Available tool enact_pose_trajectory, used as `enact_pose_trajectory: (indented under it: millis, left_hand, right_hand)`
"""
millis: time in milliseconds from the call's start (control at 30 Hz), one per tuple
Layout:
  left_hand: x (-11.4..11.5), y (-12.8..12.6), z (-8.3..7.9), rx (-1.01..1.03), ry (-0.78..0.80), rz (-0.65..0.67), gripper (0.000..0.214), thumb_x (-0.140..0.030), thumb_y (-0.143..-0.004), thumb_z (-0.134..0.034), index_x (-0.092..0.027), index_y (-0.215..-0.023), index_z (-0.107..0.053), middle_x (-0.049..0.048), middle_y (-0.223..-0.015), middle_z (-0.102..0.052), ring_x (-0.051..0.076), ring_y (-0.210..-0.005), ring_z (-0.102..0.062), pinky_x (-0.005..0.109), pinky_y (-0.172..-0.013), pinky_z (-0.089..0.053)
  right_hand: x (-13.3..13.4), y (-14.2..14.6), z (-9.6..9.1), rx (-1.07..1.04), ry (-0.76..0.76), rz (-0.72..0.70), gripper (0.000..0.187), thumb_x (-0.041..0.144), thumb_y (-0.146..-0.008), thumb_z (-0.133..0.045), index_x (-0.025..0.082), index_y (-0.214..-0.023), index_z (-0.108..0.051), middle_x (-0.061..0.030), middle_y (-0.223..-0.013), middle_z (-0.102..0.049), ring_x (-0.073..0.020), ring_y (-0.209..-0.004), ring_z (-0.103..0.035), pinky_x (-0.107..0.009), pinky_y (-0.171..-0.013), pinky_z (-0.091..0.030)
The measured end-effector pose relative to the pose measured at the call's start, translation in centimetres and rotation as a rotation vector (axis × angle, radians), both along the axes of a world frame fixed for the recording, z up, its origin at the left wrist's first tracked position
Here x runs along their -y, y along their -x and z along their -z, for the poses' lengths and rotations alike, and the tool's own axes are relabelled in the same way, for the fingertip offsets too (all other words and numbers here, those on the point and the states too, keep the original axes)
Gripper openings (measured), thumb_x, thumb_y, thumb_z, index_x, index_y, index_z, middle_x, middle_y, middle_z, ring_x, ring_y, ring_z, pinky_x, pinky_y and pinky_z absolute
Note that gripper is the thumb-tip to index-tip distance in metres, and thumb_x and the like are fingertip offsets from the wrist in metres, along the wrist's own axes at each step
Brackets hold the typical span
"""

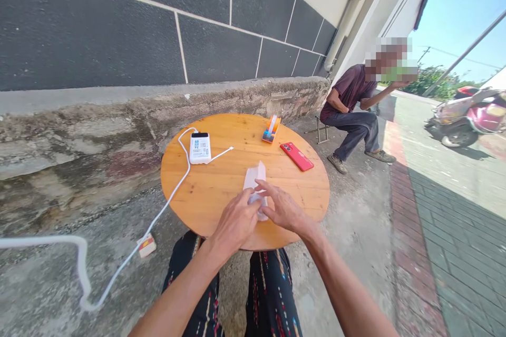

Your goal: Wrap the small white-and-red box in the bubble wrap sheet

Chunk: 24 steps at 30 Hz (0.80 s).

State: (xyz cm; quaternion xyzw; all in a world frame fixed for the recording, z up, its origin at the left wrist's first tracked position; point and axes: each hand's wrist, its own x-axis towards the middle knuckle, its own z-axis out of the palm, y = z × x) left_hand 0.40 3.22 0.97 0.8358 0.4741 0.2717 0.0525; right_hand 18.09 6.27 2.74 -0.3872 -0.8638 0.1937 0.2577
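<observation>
Head: two hands (237, 221) (282, 209), one paper (255, 179)

Round table (221, 189), frame centre: varnished wood, smooth, grain seen. White sheet (255, 179) on it: apparently thin paper, matt. Red phone (297, 156): glossy.

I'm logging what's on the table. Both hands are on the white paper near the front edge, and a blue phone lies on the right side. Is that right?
Not quite: the phone is red, not blue, as the head view shows. The rest holds: the left hand and right hand are on the white paper near the front edge of the table.
</observation>
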Motion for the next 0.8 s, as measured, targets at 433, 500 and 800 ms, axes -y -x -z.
enact_pose_trajectory:
  millis: [433, 500, 800]
  left_hand:
    - [-0.5, 0.0, -0.2, 0.026, 0.002, 0.094, 0.037, -0.006, -0.084, -0.044, -0.021, -0.113, -0.06, 0.0063, -0.126, -0.056, 0.023, -0.11, -0.056, 0.04, -0.095, -0.048]
    - [-0.6, 0.0, -0.2, 0.039, 0.007, 0.098, 0.038, -0.006, -0.084, -0.044, -0.02, -0.116, -0.059, 0.0064, -0.124, -0.057, 0.023, -0.11, -0.056, 0.041, -0.095, -0.048]
    - [-0.9, 0.1, -0.7, 0.051, 0.035, 0.101, 0.028, -0.008, -0.085, -0.044, -0.02, -0.101, -0.063, 0.0054, -0.114, -0.062, 0.021, -0.104, -0.058, 0.038, -0.092, -0.049]
  right_hand:
    - [-1.5, -1.0, 0.9, -0.083, 0.128, -0.049, 0.081, 0.016, -0.079, -0.064, 0.029, -0.146, -0.02, -0.0094, -0.145, -0.039, -0.0213, -0.114, -0.057, -0.046, -0.106, -0.037]
    - [-1.9, -1.1, 0.9, -0.1, 0.15, -0.066, 0.081, 0.019, -0.08, -0.065, 0.029, -0.146, -0.019, -0.0094, -0.147, -0.037, -0.0215, -0.116, -0.055, -0.045, -0.107, -0.036]
    - [-1.9, -1.4, 0.1, -0.116, 0.177, -0.053, 0.079, 0.029, -0.078, -0.072, 0.026, -0.143, -0.026, -0.0113, -0.131, -0.054, -0.0239, -0.119, -0.054, -0.045, -0.101, -0.041]
